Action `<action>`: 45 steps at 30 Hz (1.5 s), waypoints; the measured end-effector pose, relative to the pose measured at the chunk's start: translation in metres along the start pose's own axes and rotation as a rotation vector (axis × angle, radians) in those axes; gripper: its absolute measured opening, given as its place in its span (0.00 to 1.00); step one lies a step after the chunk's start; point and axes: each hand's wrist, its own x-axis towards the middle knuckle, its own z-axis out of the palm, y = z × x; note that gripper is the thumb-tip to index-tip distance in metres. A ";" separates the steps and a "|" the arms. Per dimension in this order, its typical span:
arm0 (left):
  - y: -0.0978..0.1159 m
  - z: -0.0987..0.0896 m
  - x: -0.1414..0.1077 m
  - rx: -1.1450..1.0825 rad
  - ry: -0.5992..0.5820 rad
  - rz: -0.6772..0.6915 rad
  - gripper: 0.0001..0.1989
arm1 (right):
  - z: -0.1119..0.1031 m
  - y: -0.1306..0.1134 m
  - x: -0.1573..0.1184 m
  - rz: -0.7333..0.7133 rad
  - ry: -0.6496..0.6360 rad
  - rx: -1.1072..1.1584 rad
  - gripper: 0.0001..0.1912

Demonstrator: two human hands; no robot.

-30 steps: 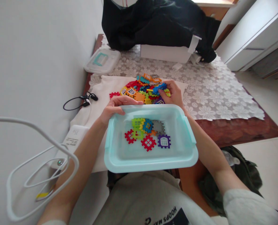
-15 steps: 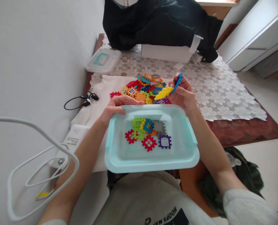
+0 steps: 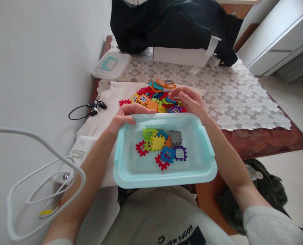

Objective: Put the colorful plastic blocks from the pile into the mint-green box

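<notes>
A light teal plastic tub [image 3: 166, 183] is tilted toward me at the table's near edge. Inside lie several notched square tiles, among them a yellow tile [image 3: 157, 143], a blue tile [image 3: 168, 154], a grey tile [image 3: 176, 137] and a purple tile [image 3: 180, 153]. My left hand [image 3: 128, 115] grips the tub's far left rim, thumb and fingers around it. Behind the tub is a heap of mixed coloured tiles [image 3: 152, 104]. My right hand [image 3: 189, 99] is over the heap's right side, fingers bent and apart, with no tile visible in it.
A clear lid [image 3: 112, 65] lies at the back left, and black earphones [image 3: 91, 109] rest on the white cloth [image 3: 113, 93]. A black cloth [image 3: 174, 27] covers a white box [image 3: 180, 56] at the back. A white cable [image 3: 83, 177] loops at the left.
The yellow and blue tiles have left my right hand and now lie in the tub on the other tiles. My right hand has moved slightly left, over the heap.
</notes>
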 end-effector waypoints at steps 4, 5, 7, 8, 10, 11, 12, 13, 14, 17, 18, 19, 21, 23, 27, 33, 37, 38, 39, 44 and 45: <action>-0.001 0.000 0.000 0.006 -0.005 0.021 0.25 | 0.001 0.029 0.003 -0.011 -0.051 -0.573 0.36; -0.001 0.001 -0.001 0.001 -0.003 0.022 0.24 | 0.001 0.035 0.003 -0.009 -0.089 -0.655 0.36; -0.001 0.002 -0.001 -0.013 0.004 0.015 0.23 | 0.002 0.044 0.003 -0.031 -0.154 -0.719 0.31; -0.001 0.002 -0.001 -0.018 0.008 0.011 0.23 | 0.002 0.046 0.003 -0.053 -0.166 -0.720 0.27; 0.000 0.003 0.000 -0.018 0.007 0.008 0.23 | 0.002 0.045 0.004 -0.082 -0.144 -0.712 0.22; 0.000 0.003 0.000 -0.014 0.002 0.008 0.23 | 0.002 0.044 0.004 -0.083 -0.123 -0.714 0.20; 0.000 0.003 0.000 -0.010 -0.001 0.011 0.24 | 0.003 0.042 0.005 -0.079 -0.103 -0.717 0.20; 0.001 0.003 -0.001 -0.008 -0.005 0.014 0.24 | 0.003 0.040 0.005 -0.076 -0.086 -0.720 0.19; 0.001 0.003 -0.001 -0.009 -0.007 0.017 0.24 | 0.003 0.037 0.005 -0.077 -0.077 -0.720 0.18; 0.000 0.002 -0.001 -0.002 -0.003 0.019 0.24 | 0.004 0.030 0.004 -0.093 -0.070 -0.698 0.15; 0.000 0.001 -0.001 0.003 -0.007 0.018 0.24 | 0.004 0.028 0.004 -0.097 -0.065 -0.693 0.15; 0.000 0.000 -0.001 0.007 -0.011 0.017 0.24 | 0.004 0.025 0.004 -0.099 -0.058 -0.697 0.15; -0.001 0.000 0.001 0.011 -0.019 0.028 0.23 | 0.002 0.021 0.002 -0.101 -0.058 -0.729 0.19; 0.000 0.001 0.003 -0.003 -0.034 0.038 0.23 | -0.003 0.019 0.002 -0.095 -0.117 -0.783 0.23; 0.004 0.006 0.006 -0.076 -0.061 0.011 0.24 | -0.012 0.020 0.002 -0.062 -0.308 -0.846 0.25; 0.007 0.010 0.007 -0.124 -0.029 -0.027 0.22 | -0.012 0.019 0.003 -0.088 -0.299 -0.853 0.21; 0.006 0.008 0.007 -0.151 -0.007 -0.050 0.20 | -0.008 0.021 0.003 -0.102 -0.275 -0.824 0.17; 0.006 0.008 0.008 -0.142 -0.010 -0.049 0.20 | -0.007 0.021 0.003 -0.102 -0.265 -0.817 0.16; 0.006 0.008 0.008 -0.128 -0.016 -0.042 0.20 | -0.006 0.022 0.003 -0.101 -0.257 -0.811 0.15; 0.007 0.008 0.008 -0.085 -0.041 0.004 0.23 | -0.004 0.020 0.003 -0.102 -0.220 -0.727 0.14; 0.007 0.009 0.008 -0.083 -0.042 0.005 0.22 | -0.004 0.019 0.003 -0.101 -0.210 -0.700 0.14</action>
